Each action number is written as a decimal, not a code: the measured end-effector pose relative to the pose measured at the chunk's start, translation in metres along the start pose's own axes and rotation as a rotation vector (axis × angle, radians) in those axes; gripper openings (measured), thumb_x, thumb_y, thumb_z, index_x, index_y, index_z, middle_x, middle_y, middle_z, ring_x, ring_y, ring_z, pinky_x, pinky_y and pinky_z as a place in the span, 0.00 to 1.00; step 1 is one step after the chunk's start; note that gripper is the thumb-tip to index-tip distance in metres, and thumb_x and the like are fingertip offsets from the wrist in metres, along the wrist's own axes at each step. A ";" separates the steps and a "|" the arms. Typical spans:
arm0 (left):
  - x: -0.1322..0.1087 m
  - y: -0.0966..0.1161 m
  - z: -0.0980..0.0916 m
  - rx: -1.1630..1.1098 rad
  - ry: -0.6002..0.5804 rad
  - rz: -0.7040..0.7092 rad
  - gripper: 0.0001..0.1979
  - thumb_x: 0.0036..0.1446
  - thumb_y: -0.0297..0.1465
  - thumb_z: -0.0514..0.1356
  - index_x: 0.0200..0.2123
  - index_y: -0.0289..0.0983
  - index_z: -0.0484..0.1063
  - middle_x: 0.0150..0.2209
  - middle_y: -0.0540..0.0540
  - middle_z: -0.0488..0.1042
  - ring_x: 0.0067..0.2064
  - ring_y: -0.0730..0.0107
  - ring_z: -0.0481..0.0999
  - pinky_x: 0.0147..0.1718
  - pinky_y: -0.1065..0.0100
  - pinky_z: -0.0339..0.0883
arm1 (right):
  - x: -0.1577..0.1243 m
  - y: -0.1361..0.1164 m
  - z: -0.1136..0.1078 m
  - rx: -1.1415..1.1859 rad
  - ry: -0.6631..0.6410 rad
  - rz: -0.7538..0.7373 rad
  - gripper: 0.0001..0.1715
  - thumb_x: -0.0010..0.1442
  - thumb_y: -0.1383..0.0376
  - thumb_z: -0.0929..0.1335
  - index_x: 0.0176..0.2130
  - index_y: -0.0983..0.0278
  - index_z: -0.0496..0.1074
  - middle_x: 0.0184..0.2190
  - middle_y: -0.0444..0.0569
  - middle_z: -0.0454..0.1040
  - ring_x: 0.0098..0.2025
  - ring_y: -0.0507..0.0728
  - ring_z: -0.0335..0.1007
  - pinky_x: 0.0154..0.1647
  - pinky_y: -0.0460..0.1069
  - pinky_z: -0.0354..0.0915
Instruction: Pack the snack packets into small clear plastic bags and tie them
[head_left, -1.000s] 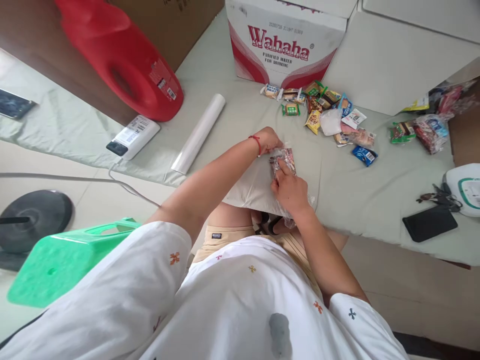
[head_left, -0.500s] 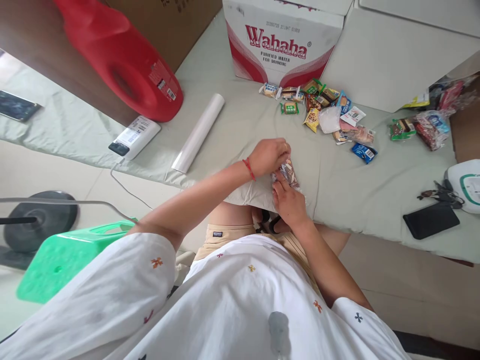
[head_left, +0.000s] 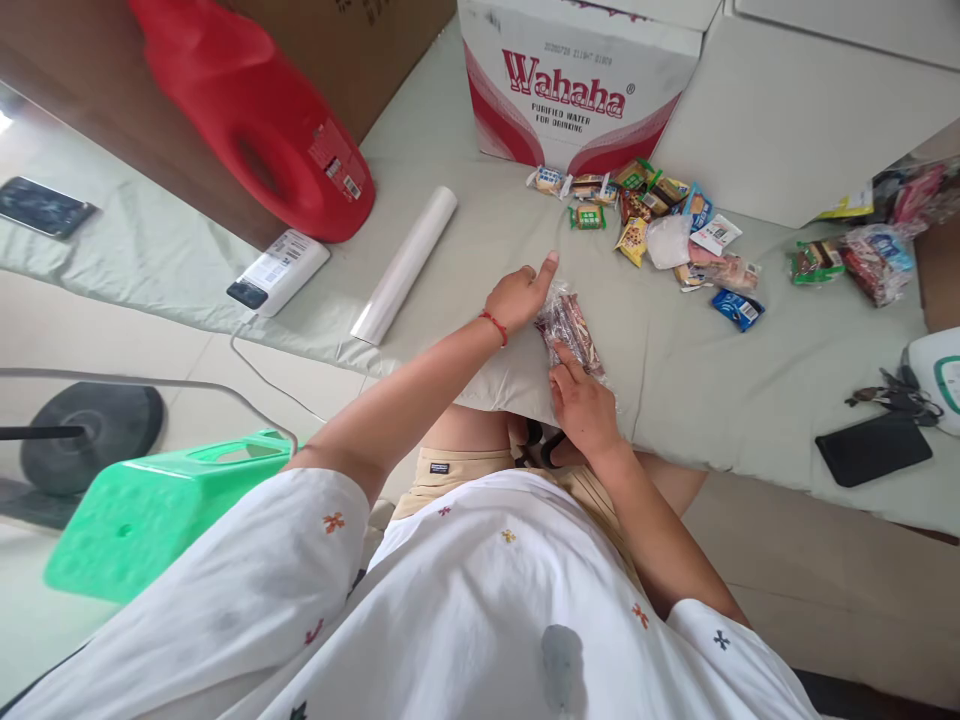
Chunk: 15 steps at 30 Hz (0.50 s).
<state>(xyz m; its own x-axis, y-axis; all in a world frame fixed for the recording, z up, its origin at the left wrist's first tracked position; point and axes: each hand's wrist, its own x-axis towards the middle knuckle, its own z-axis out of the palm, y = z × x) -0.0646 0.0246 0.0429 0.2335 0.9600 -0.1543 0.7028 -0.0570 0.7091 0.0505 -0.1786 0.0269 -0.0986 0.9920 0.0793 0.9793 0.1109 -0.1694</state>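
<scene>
In front of me, near the table's edge, lies a bundle of brown-red wrapped sticks in clear film (head_left: 576, 325). My right hand (head_left: 585, 402) grips its near left side. The index finger presses on top and the other fingers curl in. My left hand (head_left: 519, 297) is just beyond the bundle's far left corner, with the thumb stretched out and the other fingers partly curled and partly hidden. Nothing shows in the left hand. What exactly the sticks are is not readable through the crinkled film.
Left of my hands lies a white roll of film (head_left: 405, 265), beyond it a white power bank (head_left: 281, 275) and a red jug (head_left: 262, 130). Several small snack packets (head_left: 634, 240) lie before a Wahaha carton (head_left: 574, 95). A black phone (head_left: 874, 445) and keys (head_left: 892, 395) are at right.
My left hand has let go of the film and drawn back to the left, its thumb now apart. More of the bundle shows. My right hand stays on it. The view has shifted slightly.
</scene>
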 end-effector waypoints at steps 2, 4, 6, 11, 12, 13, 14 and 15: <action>0.001 0.006 0.003 0.015 -0.062 -0.034 0.26 0.68 0.54 0.55 0.30 0.38 0.73 0.35 0.39 0.78 0.41 0.53 0.77 0.44 0.58 0.68 | 0.001 0.000 -0.002 0.010 -0.006 -0.005 0.13 0.73 0.67 0.61 0.48 0.62 0.75 0.75 0.50 0.59 0.42 0.59 0.80 0.32 0.52 0.72; 0.001 0.011 0.007 -0.024 -0.116 -0.031 0.18 0.66 0.44 0.62 0.31 0.36 0.74 0.34 0.41 0.78 0.38 0.58 0.76 0.41 0.61 0.67 | 0.000 0.000 -0.004 0.030 -0.012 -0.013 0.13 0.73 0.67 0.62 0.48 0.62 0.75 0.75 0.52 0.60 0.44 0.60 0.81 0.32 0.52 0.72; -0.003 0.016 0.009 -0.136 -0.178 0.025 0.11 0.65 0.35 0.61 0.31 0.35 0.74 0.30 0.44 0.76 0.34 0.65 0.73 0.37 0.65 0.66 | -0.005 0.000 -0.008 0.061 0.003 -0.019 0.13 0.73 0.68 0.62 0.48 0.63 0.76 0.75 0.52 0.61 0.45 0.60 0.81 0.33 0.52 0.73; -0.024 0.027 -0.004 -0.295 -0.154 0.429 0.16 0.71 0.39 0.55 0.36 0.35 0.75 0.30 0.48 0.76 0.30 0.71 0.69 0.34 0.68 0.63 | -0.037 0.004 -0.013 0.169 0.169 -0.065 0.17 0.75 0.64 0.61 0.57 0.64 0.74 0.75 0.60 0.60 0.54 0.61 0.81 0.44 0.52 0.77; -0.029 0.029 -0.008 -0.248 -0.131 0.514 0.17 0.72 0.40 0.55 0.37 0.36 0.76 0.30 0.47 0.77 0.31 0.70 0.70 0.35 0.68 0.63 | -0.044 0.005 -0.013 0.187 0.201 -0.076 0.18 0.76 0.63 0.62 0.58 0.64 0.74 0.74 0.61 0.60 0.56 0.61 0.80 0.46 0.52 0.78; -0.033 0.030 -0.011 -0.182 -0.108 0.576 0.17 0.72 0.41 0.54 0.38 0.36 0.77 0.31 0.47 0.77 0.32 0.69 0.72 0.36 0.67 0.63 | -0.051 0.006 -0.013 0.202 0.224 -0.083 0.19 0.76 0.63 0.62 0.59 0.64 0.74 0.74 0.62 0.61 0.57 0.61 0.80 0.47 0.52 0.78; -0.037 0.031 -0.014 -0.108 -0.084 0.618 0.17 0.72 0.40 0.54 0.38 0.37 0.77 0.32 0.46 0.78 0.34 0.67 0.73 0.38 0.66 0.63 | -0.057 0.007 -0.012 0.215 0.236 -0.085 0.19 0.76 0.62 0.62 0.59 0.64 0.74 0.73 0.63 0.63 0.58 0.62 0.80 0.48 0.52 0.78; -0.039 0.032 -0.016 -0.038 -0.055 0.645 0.17 0.72 0.40 0.54 0.39 0.37 0.78 0.34 0.46 0.79 0.36 0.66 0.75 0.39 0.66 0.64 | -0.062 0.008 -0.011 0.223 0.236 -0.082 0.19 0.76 0.62 0.62 0.59 0.64 0.74 0.72 0.63 0.64 0.59 0.62 0.79 0.48 0.53 0.79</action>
<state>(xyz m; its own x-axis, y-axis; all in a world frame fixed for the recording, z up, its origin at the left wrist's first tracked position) -0.0620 -0.0101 0.0821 0.6360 0.7205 0.2763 0.3857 -0.6069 0.6949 0.0662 -0.2399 0.0312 -0.1064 0.9405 0.3228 0.9042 0.2266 -0.3622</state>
